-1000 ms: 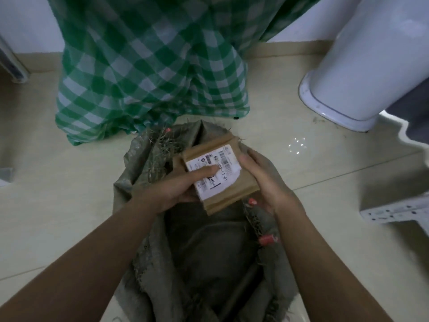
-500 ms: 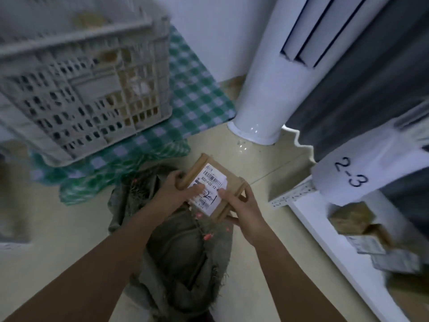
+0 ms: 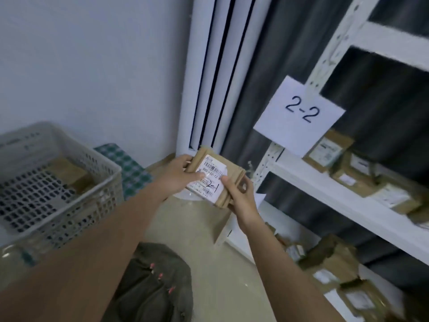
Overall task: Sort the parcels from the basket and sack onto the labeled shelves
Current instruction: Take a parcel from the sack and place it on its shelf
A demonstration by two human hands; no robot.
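Observation:
A flat brown parcel (image 3: 234,180) with a white barcode label handwritten "2-1" is held in front of me with both hands. My left hand (image 3: 178,176) grips its left edge, thumb on the label. My right hand (image 3: 241,198) grips its lower right corner. The grey sack (image 3: 153,287) lies on the floor below my arms. The white plastic basket (image 3: 76,205) stands at the left with a brown parcel (image 3: 67,171) inside. A white shelf rack (image 3: 343,201) at the right carries a paper sign "2-2" (image 3: 299,115).
Several brown parcels (image 3: 362,173) lie on the shelf beside the sign, and more parcels (image 3: 336,275) fill the lower shelf. A tall white floor air conditioner (image 3: 209,89) stands behind the parcel. A green checked cloth (image 3: 130,168) shows under the basket. Dark curtain backs the rack.
I have risen from the sack with the parcel in both hands. The view swung up and right, from the floor to the rack, and the sign in view changed from "2-3" to "2-2".

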